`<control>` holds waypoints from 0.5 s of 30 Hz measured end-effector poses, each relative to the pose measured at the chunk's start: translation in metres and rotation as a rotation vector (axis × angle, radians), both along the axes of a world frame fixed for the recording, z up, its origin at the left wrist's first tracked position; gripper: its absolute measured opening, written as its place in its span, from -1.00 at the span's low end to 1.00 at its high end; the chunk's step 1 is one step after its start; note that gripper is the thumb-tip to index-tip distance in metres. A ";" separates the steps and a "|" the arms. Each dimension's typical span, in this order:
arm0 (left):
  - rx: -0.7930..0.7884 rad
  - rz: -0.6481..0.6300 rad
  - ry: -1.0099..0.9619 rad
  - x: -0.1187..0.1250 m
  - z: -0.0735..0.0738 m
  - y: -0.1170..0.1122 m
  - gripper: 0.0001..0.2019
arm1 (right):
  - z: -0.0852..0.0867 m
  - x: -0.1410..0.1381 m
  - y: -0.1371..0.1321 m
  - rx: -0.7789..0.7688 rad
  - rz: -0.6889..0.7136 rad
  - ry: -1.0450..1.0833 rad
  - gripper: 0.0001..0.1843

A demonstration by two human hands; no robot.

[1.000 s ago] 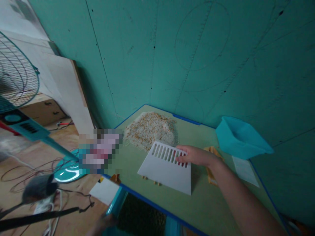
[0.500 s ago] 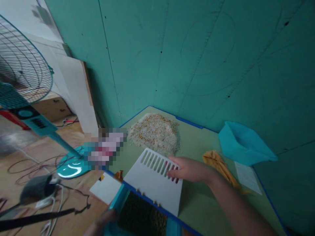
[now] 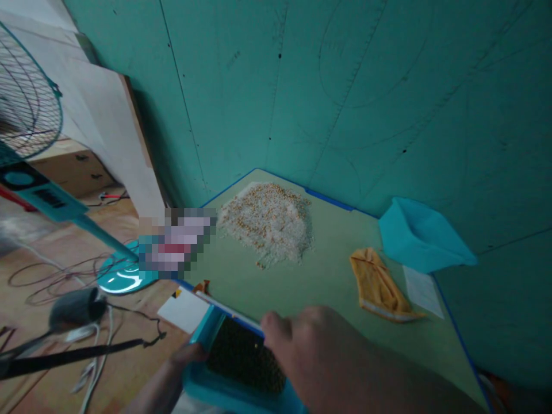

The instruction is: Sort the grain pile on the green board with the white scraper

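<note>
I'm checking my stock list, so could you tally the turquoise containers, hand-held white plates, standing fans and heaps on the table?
Turquoise containers: 2 (box at the left hand, bin on the table)
Hand-held white plates: 1 (edge-on, right hand)
Standing fans: 1
Heaps on the table: 1
Total: 5

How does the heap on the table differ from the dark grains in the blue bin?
The heap mixes white and golden bits; the dark grains look nearly black-brown. The heap spreads unwalled across the table; the dark grains are enclosed by the blue bin. Both consist of many small pieces.
</note>
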State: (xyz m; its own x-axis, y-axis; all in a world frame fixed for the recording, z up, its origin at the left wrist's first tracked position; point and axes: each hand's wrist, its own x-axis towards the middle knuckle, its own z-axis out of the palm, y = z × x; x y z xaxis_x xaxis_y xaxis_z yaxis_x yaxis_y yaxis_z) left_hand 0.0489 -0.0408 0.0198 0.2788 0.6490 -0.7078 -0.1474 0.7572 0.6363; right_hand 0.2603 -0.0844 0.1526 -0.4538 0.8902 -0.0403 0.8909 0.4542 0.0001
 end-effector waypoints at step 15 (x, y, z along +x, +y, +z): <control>0.021 -0.028 -0.025 -0.009 -0.005 0.006 -0.75 | 0.019 0.011 -0.005 0.123 0.056 -0.016 -0.90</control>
State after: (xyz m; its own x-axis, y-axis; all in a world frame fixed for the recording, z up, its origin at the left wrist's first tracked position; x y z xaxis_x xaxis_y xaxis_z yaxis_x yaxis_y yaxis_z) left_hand 0.0398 -0.0347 0.0145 0.3144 0.6555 -0.6866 -0.1422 0.7476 0.6487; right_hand 0.2710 -0.0894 0.1718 -0.5034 0.8620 0.0599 0.8635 0.4992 0.0726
